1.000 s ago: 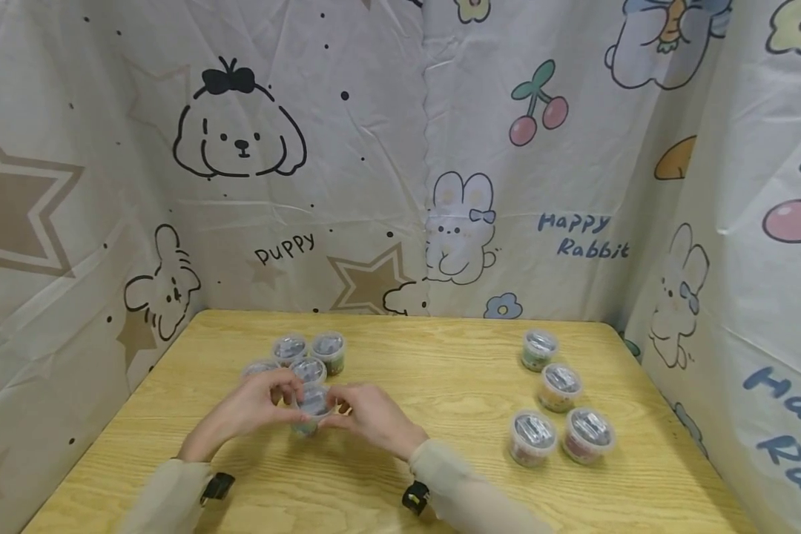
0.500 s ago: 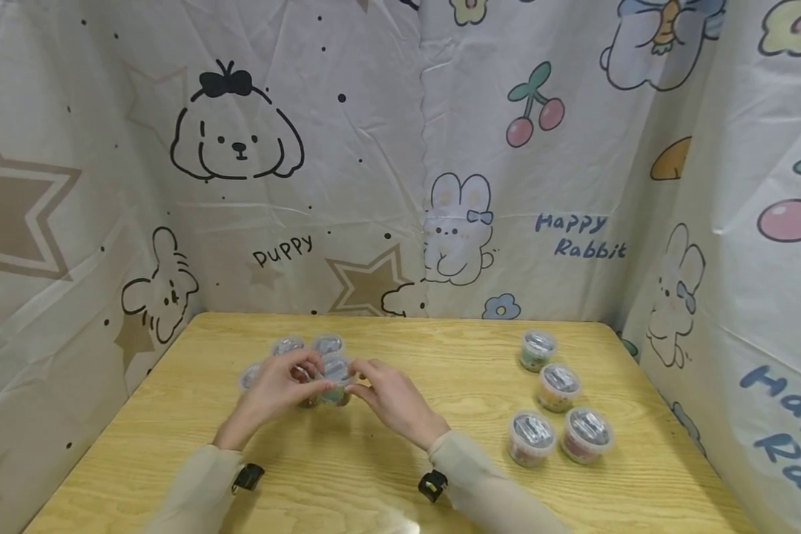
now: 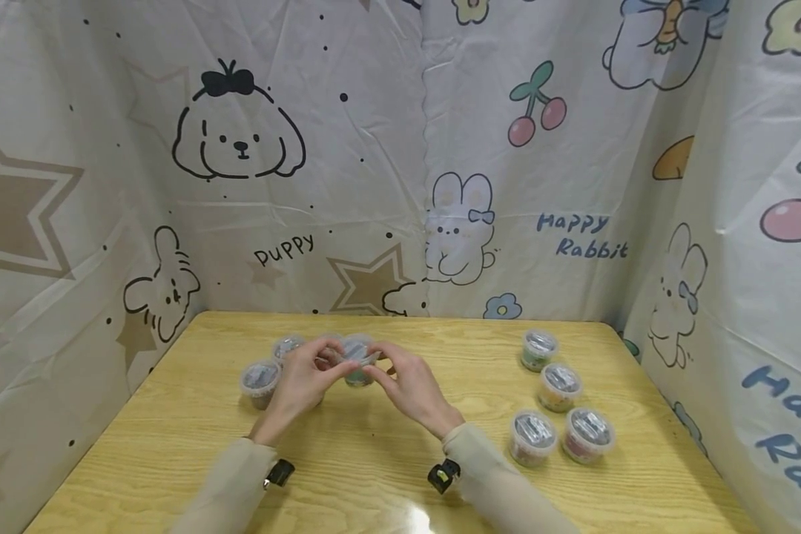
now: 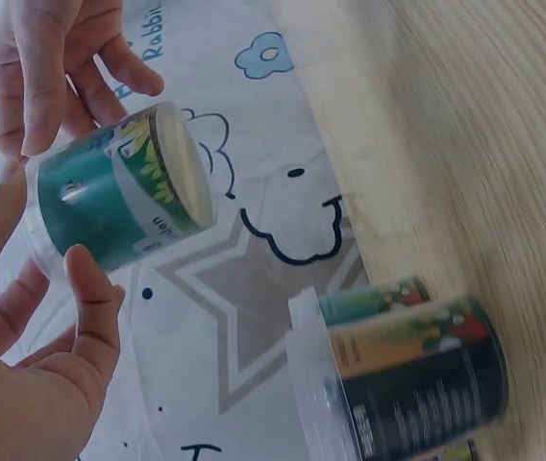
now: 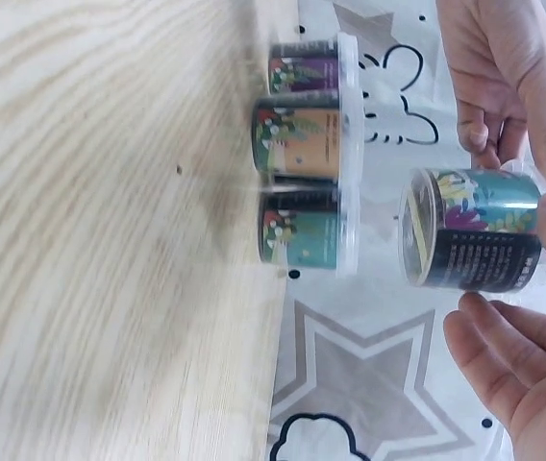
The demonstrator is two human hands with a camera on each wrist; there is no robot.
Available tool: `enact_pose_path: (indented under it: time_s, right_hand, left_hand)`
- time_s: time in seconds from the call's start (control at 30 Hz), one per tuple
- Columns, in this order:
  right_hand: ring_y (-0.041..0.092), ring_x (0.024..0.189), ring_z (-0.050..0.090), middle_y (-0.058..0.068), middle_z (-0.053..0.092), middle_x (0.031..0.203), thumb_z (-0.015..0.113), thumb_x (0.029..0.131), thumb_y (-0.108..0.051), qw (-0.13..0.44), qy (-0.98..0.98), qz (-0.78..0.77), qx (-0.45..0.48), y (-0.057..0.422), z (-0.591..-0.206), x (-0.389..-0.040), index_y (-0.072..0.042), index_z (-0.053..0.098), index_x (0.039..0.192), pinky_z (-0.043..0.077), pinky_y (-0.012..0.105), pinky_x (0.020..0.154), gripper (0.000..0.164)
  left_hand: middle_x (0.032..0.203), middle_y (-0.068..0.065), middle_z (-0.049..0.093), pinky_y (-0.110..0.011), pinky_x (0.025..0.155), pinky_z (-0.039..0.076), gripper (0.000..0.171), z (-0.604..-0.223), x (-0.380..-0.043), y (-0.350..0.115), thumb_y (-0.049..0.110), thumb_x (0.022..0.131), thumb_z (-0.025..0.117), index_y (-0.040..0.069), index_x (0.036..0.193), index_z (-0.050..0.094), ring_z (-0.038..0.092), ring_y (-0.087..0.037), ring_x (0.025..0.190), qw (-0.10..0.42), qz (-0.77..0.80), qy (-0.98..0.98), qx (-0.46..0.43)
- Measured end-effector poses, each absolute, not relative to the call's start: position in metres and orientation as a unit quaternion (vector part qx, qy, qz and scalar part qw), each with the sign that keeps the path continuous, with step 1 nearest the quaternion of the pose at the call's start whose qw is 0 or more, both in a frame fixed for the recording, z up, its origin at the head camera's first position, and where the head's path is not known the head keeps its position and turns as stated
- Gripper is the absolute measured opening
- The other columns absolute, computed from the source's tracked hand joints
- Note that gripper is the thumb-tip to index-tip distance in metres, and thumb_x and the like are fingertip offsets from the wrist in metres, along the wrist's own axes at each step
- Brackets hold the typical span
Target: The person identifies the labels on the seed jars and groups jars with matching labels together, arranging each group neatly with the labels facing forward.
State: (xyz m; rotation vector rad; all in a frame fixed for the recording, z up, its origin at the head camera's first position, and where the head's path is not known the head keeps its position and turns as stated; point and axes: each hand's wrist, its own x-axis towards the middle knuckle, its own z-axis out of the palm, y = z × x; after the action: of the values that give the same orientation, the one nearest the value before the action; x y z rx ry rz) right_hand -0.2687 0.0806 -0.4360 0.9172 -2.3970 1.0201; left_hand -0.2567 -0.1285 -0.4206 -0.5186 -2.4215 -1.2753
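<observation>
A small clear-lidded tub with a teal floral label [image 3: 358, 374] is held up off the table between both hands, over the right side of the left-hand group. My left hand [image 3: 307, 374] pinches its lid rim from the left. From the right, my right hand [image 3: 410, 382] grips the same rim with thumb and fingers. The tub's pale base shows in the left wrist view, where the teal label [image 4: 110, 206] faces the camera. In the right wrist view the label of this tub [image 5: 484, 230] also has a black panel with white print.
Other lidded tubs stand at left, among them a grey-topped tub [image 3: 260, 382] and one behind it [image 3: 287, 347]; the hands partly hide this group. Several more tubs, such as the front one [image 3: 532, 437], stand at right. A patterned cloth [image 3: 374, 148] encloses the wooden table [image 3: 400, 475].
Both hands have carried the teal tub up, rightward and away from the front of the left group. The tubs at right have stayed put.
</observation>
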Motion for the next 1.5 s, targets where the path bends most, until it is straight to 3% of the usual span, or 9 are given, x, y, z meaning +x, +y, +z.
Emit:
enact_pose_path:
  time_s: [0.2,0.4,0.6,0.77,0.87,1.07,1.27,1.5]
  right_hand:
    - [0.015,0.092,0.069,0.003,0.071,0.111,0.057,0.099,-0.036,0.185,-0.865,0.354,0.303,0.094,-0.433,-0.271,-0.019,0.059,0.120,0.057,0.025,0.070,0.026]
    - [0.015,0.096,0.068,0.002,0.071,0.111,0.053,0.101,-0.038,0.177,-0.875,0.351,0.284,0.104,-0.432,-0.273,-0.020,0.056,0.122,0.056,0.025,0.072,0.028]
    - [0.015,0.094,0.067,0.004,0.071,0.112,0.050,0.102,-0.042,0.161,-0.877,0.367,0.266,0.109,-0.431,-0.274,-0.020,0.056,0.123,0.054,0.024,0.072,0.031]
    - [0.017,0.105,0.067,0.006,0.070,0.117,0.047,0.103,-0.040,0.122,-0.859,0.412,0.277,0.113,-0.432,-0.276,-0.020,0.053,0.123,0.056,0.029,0.079,0.029]
    - [0.018,0.112,0.065,0.004,0.068,0.121,0.047,0.104,-0.039,0.098,-0.846,0.440,0.283,0.114,-0.432,-0.277,-0.022,0.052,0.123,0.056,0.033,0.083,0.026]
    - [0.019,0.116,0.063,0.002,0.064,0.127,0.045,0.104,-0.041,0.075,-0.842,0.456,0.280,0.116,-0.433,-0.275,-0.028,0.053,0.131,0.056,0.037,0.086,0.031]
    - [0.021,0.116,0.062,0.002,0.061,0.133,0.046,0.103,-0.045,0.073,-0.842,0.471,0.253,0.117,-0.432,-0.270,-0.032,0.054,0.138,0.057,0.041,0.087,0.039]
    - [0.016,0.110,0.061,-0.004,0.065,0.122,0.062,0.095,-0.043,0.104,-0.827,0.506,0.222,0.115,-0.430,-0.269,-0.031,0.062,0.128,0.057,0.039,0.080,0.035]
  left_hand:
    - [0.092,-0.002,0.068,-0.025,0.063,0.053,0.029,-0.423,-0.260,-0.121,0.033,0.083,0.079,0.020,0.107,0.068,0.063,-0.016,0.074,0.168,-0.456,-0.852,-0.193]
    - [0.110,-0.009,0.069,-0.023,0.063,0.053,0.034,-0.426,-0.266,-0.114,0.030,0.089,0.073,0.015,0.119,0.067,0.066,-0.024,0.084,0.146,-0.490,-0.833,-0.212]
    - [0.121,-0.005,0.068,-0.034,0.083,0.055,0.035,-0.425,-0.270,-0.109,0.040,0.095,0.064,0.020,0.123,0.064,0.064,-0.021,0.107,0.099,-0.522,-0.825,-0.192]
    - [0.119,-0.010,0.068,-0.051,0.087,0.054,0.033,-0.427,-0.274,-0.109,0.035,0.099,0.059,0.019,0.127,0.061,0.066,-0.022,0.101,0.036,-0.570,-0.792,-0.215]
    - [0.116,-0.012,0.068,-0.051,0.087,0.054,0.031,-0.428,-0.275,-0.108,0.030,0.100,0.058,0.016,0.127,0.060,0.066,-0.020,0.096,0.015,-0.589,-0.774,-0.232]
    - [0.110,-0.010,0.070,-0.030,0.077,0.052,0.027,-0.430,-0.274,-0.105,0.028,0.097,0.063,0.016,0.122,0.064,0.065,-0.017,0.091,0.044,-0.591,-0.773,-0.227]
    - [0.113,-0.013,0.068,-0.029,0.086,0.055,0.025,-0.433,-0.275,-0.098,0.020,0.094,0.068,0.010,0.116,0.065,0.065,-0.020,0.099,0.088,-0.601,-0.756,-0.244]
    - [0.116,-0.014,0.067,-0.028,0.083,0.055,0.025,-0.432,-0.274,-0.091,0.019,0.092,0.070,0.008,0.115,0.065,0.066,-0.024,0.098,0.098,-0.609,-0.746,-0.250]
